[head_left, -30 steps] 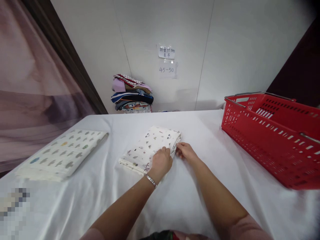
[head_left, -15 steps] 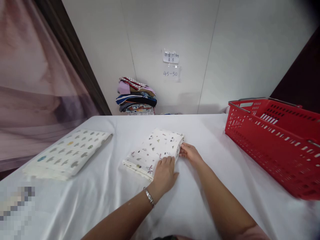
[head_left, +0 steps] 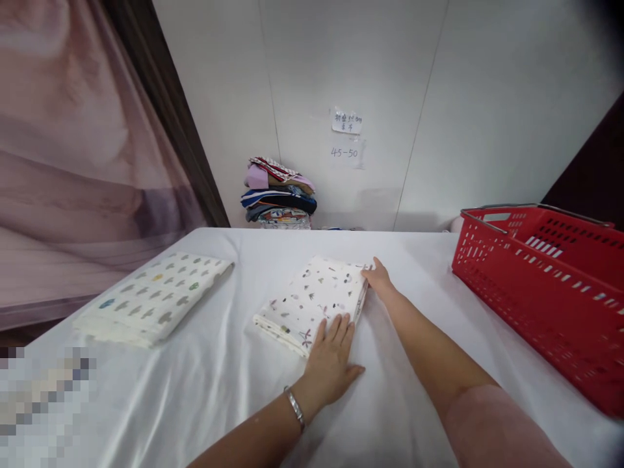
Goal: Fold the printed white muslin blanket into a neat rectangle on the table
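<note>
A folded white cloth (head_left: 316, 292) with small printed motifs lies on the white-covered table, its layers showing at the front and right edges. My left hand (head_left: 334, 354) is open, fingers laid flat on the cloth's near right corner and thumb held out to the side. At the far right corner, my right hand (head_left: 379, 276) grips the edge between thumb and fingers; some fingers are hidden. To the left rests another folded cloth (head_left: 156, 292), cream with grey tree-like shapes and a few coloured ones.
A red plastic basket (head_left: 531, 279) with metal handles stands on the right of the table (head_left: 219, 390). Behind the table is a stack of folded fabrics (head_left: 280, 195) against the wall. A pinkish curtain (head_left: 88, 162) hangs at the left, and paper signs (head_left: 346, 153) are on the wall.
My right hand has moved up along the cloth's right edge to its far corner. My left hand's fingers have straightened and spread slightly. The view has shifted a little left.
</note>
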`<state>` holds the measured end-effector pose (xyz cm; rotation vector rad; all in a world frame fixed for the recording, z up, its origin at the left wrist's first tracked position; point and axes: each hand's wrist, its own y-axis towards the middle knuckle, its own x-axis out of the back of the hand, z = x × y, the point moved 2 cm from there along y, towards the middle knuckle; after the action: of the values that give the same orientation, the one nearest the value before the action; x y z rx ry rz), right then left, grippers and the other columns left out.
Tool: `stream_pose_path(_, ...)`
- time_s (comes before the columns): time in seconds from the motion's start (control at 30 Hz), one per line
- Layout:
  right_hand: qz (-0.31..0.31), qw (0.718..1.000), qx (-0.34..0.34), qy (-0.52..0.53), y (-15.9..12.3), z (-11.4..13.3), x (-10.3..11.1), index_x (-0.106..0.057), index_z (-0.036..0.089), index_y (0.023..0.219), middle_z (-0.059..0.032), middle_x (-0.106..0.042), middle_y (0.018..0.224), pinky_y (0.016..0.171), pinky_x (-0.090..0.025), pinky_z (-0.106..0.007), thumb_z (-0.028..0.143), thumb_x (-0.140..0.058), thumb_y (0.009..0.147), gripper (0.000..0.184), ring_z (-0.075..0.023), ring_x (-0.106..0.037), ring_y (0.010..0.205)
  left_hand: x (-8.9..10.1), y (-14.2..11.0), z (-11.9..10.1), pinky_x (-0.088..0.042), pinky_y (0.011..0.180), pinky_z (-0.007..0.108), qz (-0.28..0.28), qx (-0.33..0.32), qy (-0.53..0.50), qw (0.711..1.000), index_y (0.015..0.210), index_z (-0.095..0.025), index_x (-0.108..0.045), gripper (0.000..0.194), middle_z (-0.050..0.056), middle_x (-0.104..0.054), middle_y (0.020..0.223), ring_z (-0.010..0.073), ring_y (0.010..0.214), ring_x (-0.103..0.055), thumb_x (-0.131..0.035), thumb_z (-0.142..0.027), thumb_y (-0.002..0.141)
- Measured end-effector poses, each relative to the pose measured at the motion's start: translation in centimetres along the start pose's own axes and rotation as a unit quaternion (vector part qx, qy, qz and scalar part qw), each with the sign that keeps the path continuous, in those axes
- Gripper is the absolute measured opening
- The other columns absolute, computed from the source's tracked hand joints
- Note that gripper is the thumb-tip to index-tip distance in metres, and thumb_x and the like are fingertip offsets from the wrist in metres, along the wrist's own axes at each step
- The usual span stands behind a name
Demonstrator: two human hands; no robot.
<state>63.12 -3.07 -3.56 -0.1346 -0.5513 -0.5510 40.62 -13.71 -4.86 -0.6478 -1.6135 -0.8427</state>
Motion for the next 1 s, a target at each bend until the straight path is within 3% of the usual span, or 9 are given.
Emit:
stream_pose_path(0.1, 0.006, 0.997, -0.016, -0.074, -0.3, -0.5, 0.5, -0.052, 0.016, 0.12, -0.0114, -0.063, 0.107, 0.085, -0.043, -0.034, 0.024, -0.053, 0.072, 0.049, -0.0258, -0.057, 0.101, 0.0, 0.2, -0.2, -0.012, 0.112, 0.05, 0.015, -0.003, 0.001, 1.0, 0.141, -0.019, -0.028, 0.071, 0.008, -0.02, 0.149, 0.0253, 0.138, -0.015, -0.033, -0.061, 0.084)
stream_pose_path(0.23, 0.004, 0.989, -0.014, -0.148, -1.4, -0.3, 1.4, -0.048, 0.011, 0.126, -0.0194, -0.057, 0.117, 0.093, -0.036, -0.043, 0.03, -0.053, 0.075, 0.054, -0.0337, -0.048, 0.113, 0.0, 0.2, -0.4, -0.012, 0.111, 0.051, 0.009, -0.001, -0.005, 1.0, 0.14, -0.016, -0.031, 0.072, 0.01, -0.023, 0.148, 0.0273, 0.137, -0.018, -0.038, -0.059, 0.083)
stream_pose_path(0.33, -0.005, 0.971, 0.123, -0.206, -3.0, 1.0, 0.9, -0.041, 0.014, 0.133, -0.0155, -0.043, 0.135, 0.103, -0.028, -0.039, 0.03, -0.046, 0.082, 0.053, -0.0279, -0.034, 0.127, -0.1, 0.2, -0.5, -0.012, 0.111, 0.052, -0.004, 0.0, -0.013, 1.0, 0.14, -0.018, -0.031, 0.07, 0.01, -0.025, 0.148, 0.0278, 0.137, -0.019, -0.039, -0.058, 0.083)
stream_pose_path(0.43, 0.045, 0.926, 0.265, -0.267, -4.9, 1.9, -1.0, -0.038, 0.017, 0.135, -0.0092, -0.031, 0.145, 0.108, -0.019, -0.037, 0.039, -0.04, 0.087, 0.053, -0.023, -0.023, 0.134, -0.1, 0.4, -0.6, -0.013, 0.111, 0.052, -0.006, 0.002, -0.018, 1.0, 0.14, -0.017, -0.032, 0.071, 0.01, -0.026, 0.147, 0.028, 0.136, -0.019, -0.04, -0.059, 0.082)
stream_pose_path(0.53, 0.12, 0.909, 0.23, -0.328, -5.7, 1.3, -2.6, -0.039, 0.018, 0.135, -0.0071, -0.03, 0.146, 0.109, -0.01, -0.042, 0.046, -0.038, 0.087, 0.055, -0.0238, -0.018, 0.136, 0.1, 0.5, -0.6, -0.013, 0.111, 0.05, -0.006, 0.003, -0.02, 1.0, 0.139, -0.017, -0.033, 0.071, 0.009, -0.027, 0.147, 0.0271, 0.137, -0.019, -0.041, -0.058, 0.082)
stream_pose_path(0.67, 0.15, 0.898, 0.196, -0.364, -5.5, 0.7, -2.9, -0.036, 0.017, 0.137, -0.0062, -0.024, 0.148, 0.109, -0.006, -0.043, 0.048, -0.033, 0.089, 0.057, -0.0222, -0.013, 0.137, 0.3, -0.8, -0.9, -0.013, 0.112, 0.047, -0.015, -0.003, -0.034, 0.999, 0.138, -0.015, -0.033, 0.071, 0.01, -0.026, 0.147, 0.0258, 0.137, -0.018, -0.041, -0.058, 0.082)
stream_pose_path(0.83, 0.174, 0.891, 0.168, -0.385, -6.0, 3.2, -2.6, -0.042, 0.018, 0.132, -0.0083, -0.027, 0.147, 0.108, -0.008, -0.047, 0.045, -0.035, 0.088, 0.052, -0.0244, -0.016, 0.136, 2.0, -3.0, -0.8, -0.019, 0.111, 0.043, -0.013, -0.037, -0.092, 0.995, 0.136, -0.017, -0.036, 0.068, 0.009, -0.033, 0.145, 0.0238, 0.135, -0.025, -0.044, -0.058, 0.082)
stream_pose_path(0.9, 0.159, 0.893, 0.188, -0.377, -6.8, 4.8, -3.3, -0.039, 0.017, 0.135, -0.0094, -0.024, 0.148, 0.108, -0.006, -0.046, 0.044, -0.034, 0.089, 0.054, -0.0244, -0.013, 0.137, 3.4, -2.7, 0.3, -0.022, 0.11, 0.041, -0.028, -0.026, -0.111, 0.993, 0.134, -0.02, -0.039, 0.055, 0.006, -0.042, 0.14, 0.0207, 0.131, -0.034, -0.04, -0.05, 0.087)
stream_pose_path(1.0, 0.159, 0.89, 0.242, -0.351, -8.4, 6.1, -5.2, -0.032, 0.015, 0.138, -0.0099, -0.02, 0.15, 0.109, -0.007, -0.044, 0.046, -0.03, 0.09, 0.057, -0.0235, -0.01, 0.138, 4.9, -1.6, 3.8, -0.022, 0.109, 0.043, -0.083, 0.065, -0.077, 0.991, 0.129, -0.021, -0.045, 0.041, 0.005, -0.048, 0.134, 0.0202, 0.128, -0.038, -0.035, -0.034, 0.092)
